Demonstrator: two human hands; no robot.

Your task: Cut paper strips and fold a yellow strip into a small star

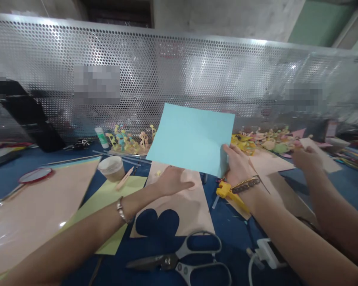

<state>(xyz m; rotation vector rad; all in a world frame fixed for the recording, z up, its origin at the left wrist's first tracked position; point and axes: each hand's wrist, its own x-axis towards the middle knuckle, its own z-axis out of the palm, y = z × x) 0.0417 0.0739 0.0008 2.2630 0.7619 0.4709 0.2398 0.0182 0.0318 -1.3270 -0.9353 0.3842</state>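
A light blue paper sheet (193,139) is held up over the table, its right lower corner pinched by my right hand (240,165). Below its lower edge, my left hand (174,180) has its thumb spread out; its fingertips are partly hidden behind the sheet. Under that hand lies a pale pink sheet (193,210) with a rounded cut-out through which the dark blue table shows. Large scissors (170,261) lie in front of it, handles to the right. Near my right wrist is a yellow plastic tool (225,190).
A paper cup (111,169) stands on yellow-green paper (107,238). Left are a plastic-covered pink stack (56,206) and a glue stick (101,138). Small paper figures (127,139) line the back. Another person's hand (308,159) holds pale paper at right. A white charger (270,253) lies front right.
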